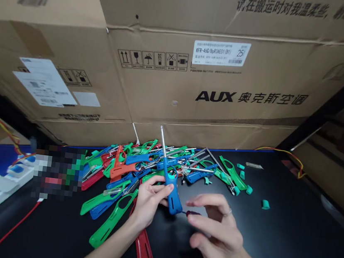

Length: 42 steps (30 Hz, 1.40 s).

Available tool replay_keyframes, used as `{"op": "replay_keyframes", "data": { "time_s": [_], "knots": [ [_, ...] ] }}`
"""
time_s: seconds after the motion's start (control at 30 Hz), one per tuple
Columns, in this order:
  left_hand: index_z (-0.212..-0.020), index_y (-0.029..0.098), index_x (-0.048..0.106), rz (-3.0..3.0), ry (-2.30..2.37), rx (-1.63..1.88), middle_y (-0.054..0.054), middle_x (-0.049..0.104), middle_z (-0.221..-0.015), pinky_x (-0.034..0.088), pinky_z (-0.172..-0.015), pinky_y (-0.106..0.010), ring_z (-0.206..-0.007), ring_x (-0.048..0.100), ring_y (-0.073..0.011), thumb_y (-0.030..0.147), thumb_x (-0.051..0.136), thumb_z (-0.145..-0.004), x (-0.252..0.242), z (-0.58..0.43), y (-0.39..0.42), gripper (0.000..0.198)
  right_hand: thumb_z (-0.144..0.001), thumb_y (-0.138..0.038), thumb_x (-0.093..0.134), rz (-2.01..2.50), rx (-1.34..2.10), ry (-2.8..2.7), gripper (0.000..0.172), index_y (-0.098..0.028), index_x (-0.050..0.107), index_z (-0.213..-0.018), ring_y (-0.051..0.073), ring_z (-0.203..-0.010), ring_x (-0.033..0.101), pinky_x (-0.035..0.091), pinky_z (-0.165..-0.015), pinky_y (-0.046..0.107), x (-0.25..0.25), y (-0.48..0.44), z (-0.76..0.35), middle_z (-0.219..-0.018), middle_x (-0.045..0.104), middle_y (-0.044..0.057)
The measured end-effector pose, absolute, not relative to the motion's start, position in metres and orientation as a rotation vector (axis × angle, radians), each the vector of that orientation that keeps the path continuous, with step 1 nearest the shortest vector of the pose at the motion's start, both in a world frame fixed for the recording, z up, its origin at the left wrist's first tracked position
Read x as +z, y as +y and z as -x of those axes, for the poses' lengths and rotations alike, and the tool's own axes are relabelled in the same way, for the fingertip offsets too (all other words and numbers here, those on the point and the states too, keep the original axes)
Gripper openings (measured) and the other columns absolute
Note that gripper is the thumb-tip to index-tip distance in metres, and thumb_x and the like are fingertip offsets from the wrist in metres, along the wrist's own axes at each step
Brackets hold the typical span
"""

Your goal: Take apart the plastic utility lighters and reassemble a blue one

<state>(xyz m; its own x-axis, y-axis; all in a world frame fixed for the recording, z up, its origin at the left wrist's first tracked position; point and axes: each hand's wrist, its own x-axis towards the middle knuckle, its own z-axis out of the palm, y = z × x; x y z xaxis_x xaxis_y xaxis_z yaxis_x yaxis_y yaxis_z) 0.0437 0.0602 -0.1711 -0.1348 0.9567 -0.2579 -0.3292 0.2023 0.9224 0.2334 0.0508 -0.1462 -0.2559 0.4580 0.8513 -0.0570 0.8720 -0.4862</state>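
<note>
My left hand (pixel 151 197) is closed around a blue long-nosed lighter (pixel 174 198), its thumb on the handle. The lighter's silver metal tube points up and away, and a teal trigger shows near the neck. My right hand (pixel 218 229) has its fingers bent around a small screwdriver (pixel 192 213) with a dark red handle, partly hidden by the fingers. The thin shaft meets the lower end of the lighter's handle; the exact contact is too small to make out. Just beyond the left hand lies a pile of lighter parts, including an orange lighter shell (pixel 121 172).
Green shells (pixel 113 224) and a red shell (pixel 144 251) lie near my left forearm. Small teal pieces (pixel 265 204) and a clear tube (pixel 254 166) are scattered on the black tabletop (pixel 285 247). A large cardboard box (pixel 163 98) stands behind; a power strip (pixel 0 196) is at left.
</note>
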Motion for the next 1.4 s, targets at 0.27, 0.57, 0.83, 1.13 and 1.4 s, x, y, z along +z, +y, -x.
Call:
{"op": "replay_keyframes", "data": {
  "time_s": [0.27, 0.57, 0.83, 1.13, 1.4],
  "knots": [
    [-0.092, 0.015, 0.061, -0.729, 1.164, 1.283, -0.007, 0.077, -0.073, 0.058, -0.048, -0.024, -0.054, 0.070, -0.0184, 0.046, 0.094, -0.060, -0.1703, -0.0480, 0.0582, 0.055, -0.098, -0.009, 0.053, 0.228, 0.514, -1.825, 0.036, -0.015, 0.064, -0.132, 0.022, -0.100, 0.071, 0.065, -0.084, 0.036, -0.1405, 0.0467, -0.2328, -0.107, 0.068, 0.014],
    [-0.092, 0.015, 0.060, -0.744, 1.209, 1.322, -0.007, 0.076, -0.071, 0.059, -0.050, -0.023, -0.056, 0.071, -0.0189, 0.047, 0.093, -0.062, -0.1748, -0.0452, 0.0594, 0.055, -0.092, 0.001, 0.053, 0.263, 0.460, -1.875, 0.044, -0.013, 0.064, -0.132, 0.022, -0.108, 0.069, 0.065, -0.091, 0.034, -0.1419, 0.0476, -0.2331, -0.109, 0.066, 0.015],
    [-0.094, 0.015, 0.058, -0.751, 1.235, 1.343, -0.005, 0.076, -0.068, 0.058, -0.050, -0.020, -0.054, 0.069, -0.0155, 0.047, 0.092, -0.062, -0.1740, -0.0459, 0.0591, 0.056, -0.094, -0.001, 0.054, 0.297, 0.433, -1.860, 0.041, -0.016, 0.066, -0.130, 0.021, -0.106, 0.071, 0.065, -0.089, 0.033, -0.1425, 0.0510, -0.2331, -0.111, 0.069, 0.014],
    [-0.094, 0.015, 0.060, -0.760, 1.275, 1.368, -0.007, 0.078, -0.073, 0.058, -0.051, -0.021, -0.057, 0.071, -0.0170, 0.048, 0.091, -0.064, -0.1744, -0.0422, 0.0603, 0.055, -0.091, 0.004, 0.053, 0.329, 0.447, -1.845, 0.049, -0.018, 0.065, -0.133, 0.021, -0.107, 0.070, 0.066, -0.088, 0.033, -0.1426, 0.0512, -0.2329, -0.110, 0.067, 0.012],
    [-0.095, 0.015, 0.058, -0.739, 1.269, 1.374, -0.006, 0.076, -0.070, 0.058, -0.050, -0.021, -0.055, 0.070, -0.0167, 0.049, 0.092, -0.062, -0.1771, -0.0437, 0.0619, 0.058, -0.090, 0.005, 0.053, 0.323, 0.472, -1.842, 0.048, -0.015, 0.065, -0.132, 0.020, -0.107, 0.069, 0.064, -0.089, 0.032, -0.1448, 0.0514, -0.2321, -0.109, 0.066, 0.012]
  ]
}}
